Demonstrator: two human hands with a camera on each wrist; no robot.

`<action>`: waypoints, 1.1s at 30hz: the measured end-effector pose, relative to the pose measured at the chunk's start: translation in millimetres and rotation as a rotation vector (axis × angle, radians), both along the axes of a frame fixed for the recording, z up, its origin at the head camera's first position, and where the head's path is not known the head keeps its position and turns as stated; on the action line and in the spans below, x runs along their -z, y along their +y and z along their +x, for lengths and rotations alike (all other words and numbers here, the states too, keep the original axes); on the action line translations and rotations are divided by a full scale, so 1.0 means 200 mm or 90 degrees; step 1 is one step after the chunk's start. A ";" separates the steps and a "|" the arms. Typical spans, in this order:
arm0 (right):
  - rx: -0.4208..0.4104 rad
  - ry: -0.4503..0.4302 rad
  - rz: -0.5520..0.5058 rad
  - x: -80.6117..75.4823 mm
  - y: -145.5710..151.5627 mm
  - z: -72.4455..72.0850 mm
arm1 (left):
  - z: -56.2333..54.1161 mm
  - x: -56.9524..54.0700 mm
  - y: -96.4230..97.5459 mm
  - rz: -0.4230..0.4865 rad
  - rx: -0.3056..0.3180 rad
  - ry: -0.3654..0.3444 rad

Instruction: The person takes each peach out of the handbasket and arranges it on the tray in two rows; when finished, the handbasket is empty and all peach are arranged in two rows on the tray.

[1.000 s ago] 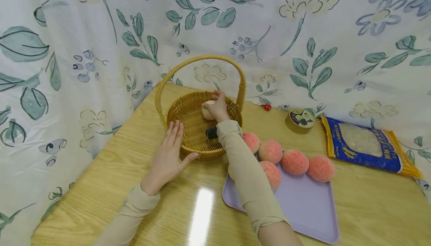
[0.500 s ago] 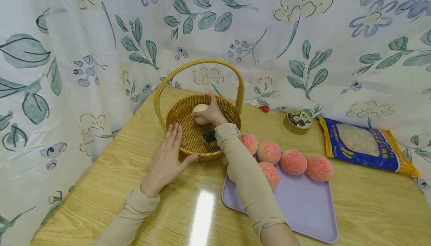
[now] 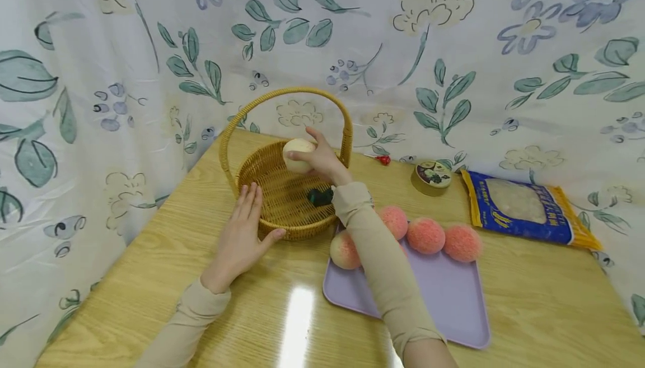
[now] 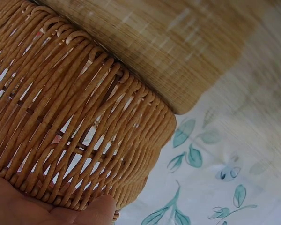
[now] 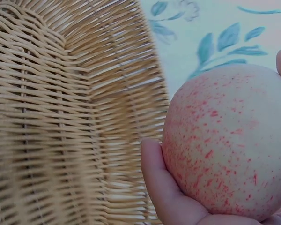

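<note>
My right hand [image 3: 325, 161] grips a pale peach [image 3: 299, 155] above the wicker basket [image 3: 282, 200], thumb on one side and fingers on the other. Red flecks dot the peach's skin [image 5: 225, 150] in the right wrist view. A dark device [image 3: 319, 196] sits by the right wrist. My left hand [image 3: 241, 239] lies with straight fingers against the basket's left front rim, thumb spread along the front. From the left wrist, the basket's woven side [image 4: 79, 122] fills much of the view, with the hand at its lower edge.
Several pink peaches [image 3: 425, 236] and a paler one [image 3: 345, 250] rest on a lilac tray [image 3: 453, 312], partly hidden by the right forearm. Behind stand a round tin [image 3: 431, 177], a blue-and-yellow bag [image 3: 524, 208] and a small red object [image 3: 384, 160]. The basket handle [image 3: 287, 92] arches overhead.
My right hand has shifted the peach leftward inside the basket, then raised it from low in the basket to above it. The left hand stays at the rim. The head view has turned slightly right.
</note>
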State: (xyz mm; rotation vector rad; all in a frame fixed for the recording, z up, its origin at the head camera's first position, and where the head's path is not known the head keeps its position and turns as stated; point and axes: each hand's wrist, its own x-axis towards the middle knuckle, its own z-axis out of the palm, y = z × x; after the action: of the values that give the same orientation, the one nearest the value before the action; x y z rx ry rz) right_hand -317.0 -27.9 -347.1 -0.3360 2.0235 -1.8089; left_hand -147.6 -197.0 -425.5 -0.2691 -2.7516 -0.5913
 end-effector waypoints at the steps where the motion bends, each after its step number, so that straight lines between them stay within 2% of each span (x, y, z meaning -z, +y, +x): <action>1: -0.004 0.004 -0.009 -0.01 0.02 0.01 | 0.00 0.00 0.00 0.000 0.000 -0.001; 8: -0.027 0.028 -0.042 -0.05 0.18 0.07 | -0.01 0.00 0.00 -0.003 0.001 -0.019; 14: -0.048 0.035 -0.084 -0.11 0.36 0.16 | -0.01 0.00 -0.01 -0.005 0.004 -0.014; 20: -0.045 0.045 -0.114 -0.13 0.58 0.25 | -0.02 0.00 0.00 -0.003 0.011 -0.007; 26: -0.007 0.050 -0.105 -0.11 0.81 0.33 | -0.02 0.00 0.01 0.000 0.017 -0.004; 33: 0.040 0.033 -0.125 -0.01 1.04 0.44 | -0.01 0.01 0.01 0.005 0.018 -0.002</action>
State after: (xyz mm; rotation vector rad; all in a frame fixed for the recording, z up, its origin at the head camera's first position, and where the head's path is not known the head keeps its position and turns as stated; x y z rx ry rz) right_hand -229.6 179.6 -344.2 -0.3830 1.9135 -2.0638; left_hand -150.6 -194.6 -427.4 -0.3051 -2.7530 -0.6099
